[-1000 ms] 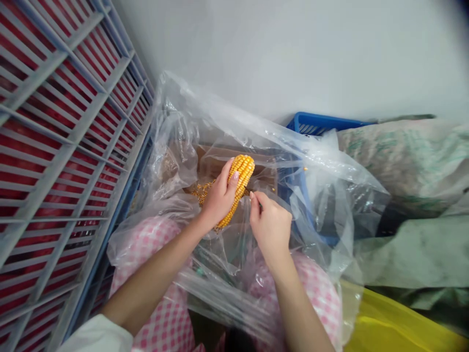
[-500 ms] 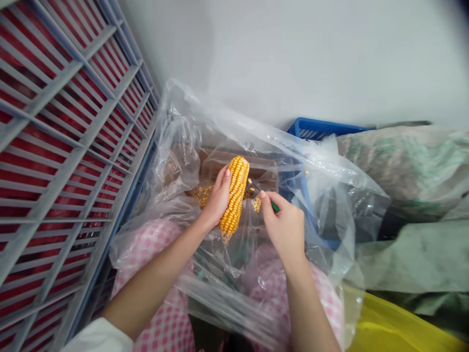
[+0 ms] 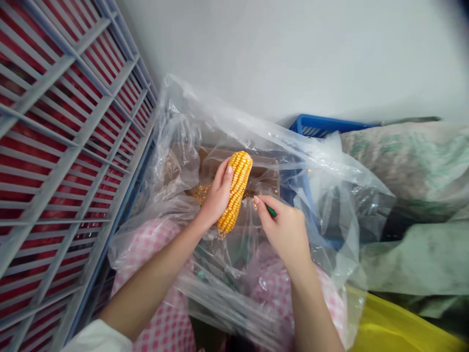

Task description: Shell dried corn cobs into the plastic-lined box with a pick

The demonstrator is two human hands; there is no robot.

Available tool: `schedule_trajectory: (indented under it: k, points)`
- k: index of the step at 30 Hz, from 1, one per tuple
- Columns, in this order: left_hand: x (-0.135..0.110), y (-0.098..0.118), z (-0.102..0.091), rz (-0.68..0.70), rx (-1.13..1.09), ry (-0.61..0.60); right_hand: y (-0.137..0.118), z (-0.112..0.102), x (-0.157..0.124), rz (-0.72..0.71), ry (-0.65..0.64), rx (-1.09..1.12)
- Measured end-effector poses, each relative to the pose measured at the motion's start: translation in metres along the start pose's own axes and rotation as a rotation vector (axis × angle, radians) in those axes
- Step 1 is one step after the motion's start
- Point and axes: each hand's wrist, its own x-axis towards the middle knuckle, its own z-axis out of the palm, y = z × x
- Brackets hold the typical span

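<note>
My left hand (image 3: 216, 198) is wrapped round a yellow corn cob (image 3: 236, 188), held nearly upright over a clear plastic bag (image 3: 322, 195). My right hand (image 3: 284, 227) pinches a thin green-handled tool (image 3: 271, 211) just right of the cob, its tip near the kernels. Loose kernels (image 3: 201, 191) lie inside the bag behind my left hand, over a brown cardboard surface (image 3: 212, 159).
A grey slatted rack (image 3: 62, 146) with red contents fills the left. A blue crate (image 3: 318, 126) stands behind the bag, a woven sack (image 3: 410, 161) to the right, a yellow container (image 3: 395, 327) at the lower right. Pink checked fabric (image 3: 164, 313) covers my lap. A white wall is behind.
The cob has turned slightly in my left hand. My right hand swept out to the right, flicking kernels off, and has come back close to the cob.
</note>
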Motion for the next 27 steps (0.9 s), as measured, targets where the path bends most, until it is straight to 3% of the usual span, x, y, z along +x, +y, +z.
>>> schedule_trajectory:
  k: [16, 27]
  points:
    - [-0.0008, -0.0010, 0.0013, 0.027, 0.067, -0.023, 0.0051, -0.0064, -0.0013, 0.011, -0.052, 0.081]
    - [-0.0083, -0.0030, 0.0037, 0.083, 0.257, -0.059, 0.0019, 0.0019, -0.0024, -0.074, -0.044, -0.163]
